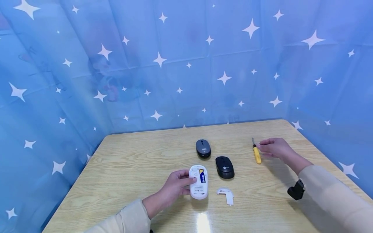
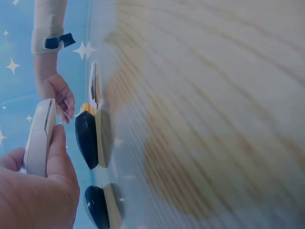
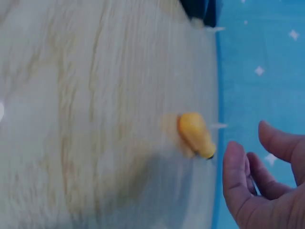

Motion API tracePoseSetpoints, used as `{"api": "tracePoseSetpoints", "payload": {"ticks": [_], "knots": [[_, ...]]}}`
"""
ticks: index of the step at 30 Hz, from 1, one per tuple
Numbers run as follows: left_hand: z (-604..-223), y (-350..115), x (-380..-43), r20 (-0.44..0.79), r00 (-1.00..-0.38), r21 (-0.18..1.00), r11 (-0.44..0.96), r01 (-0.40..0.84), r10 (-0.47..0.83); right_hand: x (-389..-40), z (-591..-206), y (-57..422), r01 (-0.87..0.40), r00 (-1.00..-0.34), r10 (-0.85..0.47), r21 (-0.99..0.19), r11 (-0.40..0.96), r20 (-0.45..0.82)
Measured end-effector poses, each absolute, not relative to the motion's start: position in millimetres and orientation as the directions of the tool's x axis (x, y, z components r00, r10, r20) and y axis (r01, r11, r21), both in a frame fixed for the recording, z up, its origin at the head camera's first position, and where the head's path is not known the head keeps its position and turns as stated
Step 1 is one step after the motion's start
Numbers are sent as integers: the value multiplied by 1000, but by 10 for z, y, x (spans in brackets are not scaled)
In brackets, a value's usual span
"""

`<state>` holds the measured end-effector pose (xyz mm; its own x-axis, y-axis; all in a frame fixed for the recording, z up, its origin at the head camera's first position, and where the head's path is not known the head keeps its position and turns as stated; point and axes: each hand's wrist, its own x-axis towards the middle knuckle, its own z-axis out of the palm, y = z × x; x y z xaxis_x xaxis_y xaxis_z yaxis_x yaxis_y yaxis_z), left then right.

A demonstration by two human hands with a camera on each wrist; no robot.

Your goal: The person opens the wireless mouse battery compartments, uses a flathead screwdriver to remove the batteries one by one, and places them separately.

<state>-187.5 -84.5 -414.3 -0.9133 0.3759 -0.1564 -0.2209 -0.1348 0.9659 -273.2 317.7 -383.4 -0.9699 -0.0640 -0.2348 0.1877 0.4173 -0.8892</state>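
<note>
My left hand (image 1: 177,183) grips a white computer mouse (image 1: 199,193), its underside turned up and the thumb across it. A blue-and-yellow battery (image 1: 202,176) lies in the mouse's uncovered slot. In the left wrist view the mouse (image 2: 39,138) is seen edge-on, held above the table. My right hand (image 1: 275,149) hovers just right of a screwdriver (image 1: 257,154) with a yellow handle, fingers loosely bent and nothing between them. The right wrist view shows that hand (image 3: 267,186) apart from the yellow handle (image 3: 194,131).
A white battery cover (image 1: 229,195) lies on the wooden table (image 1: 140,155) to the right of the held mouse. Behind it rest a black mouse (image 1: 225,167) and a dark grey mouse (image 1: 203,148). A blue star-patterned curtain (image 1: 186,77) hangs along the table's back and sides.
</note>
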Motion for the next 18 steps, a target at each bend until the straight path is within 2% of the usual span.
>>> {"api": "tracePoseSetpoints", "payload": {"ticks": [10,18], "knots": [[-4152,-843,-1876,-156,-913,964,-142,-224,377,-2820,-4035,3273,220,-959,-84,-899,378,-270],[-4145,-831,-1879,-165,-915,964,-136,-228,368,-2846,-4118,3255,213,-963,-59,-878,428,-262]]}}
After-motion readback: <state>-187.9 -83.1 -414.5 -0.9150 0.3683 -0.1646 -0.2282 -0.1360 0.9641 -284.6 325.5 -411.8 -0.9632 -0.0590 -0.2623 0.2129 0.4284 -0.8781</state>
